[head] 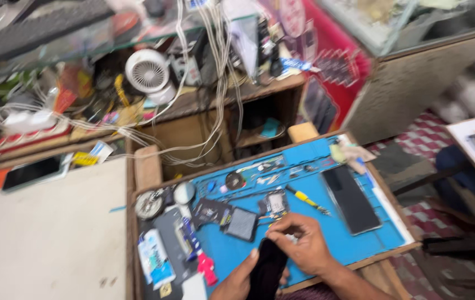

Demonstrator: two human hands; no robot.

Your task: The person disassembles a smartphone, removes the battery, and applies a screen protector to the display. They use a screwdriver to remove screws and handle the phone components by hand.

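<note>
My left hand holds a black phone-like device from below at the front edge of a blue work mat. My right hand rests on the device's top end, fingers pinched together on it. Just beyond my hands lie small dark phone parts and a circuit board piece. A yellow-handled screwdriver lies to the right of them. A black smartphone lies flat on the mat's right side.
A round dish, a tube and a blue-white packet sit left of the mat. A white fan and tangled white cables crowd the shelves behind. Another phone lies on the pale counter at left.
</note>
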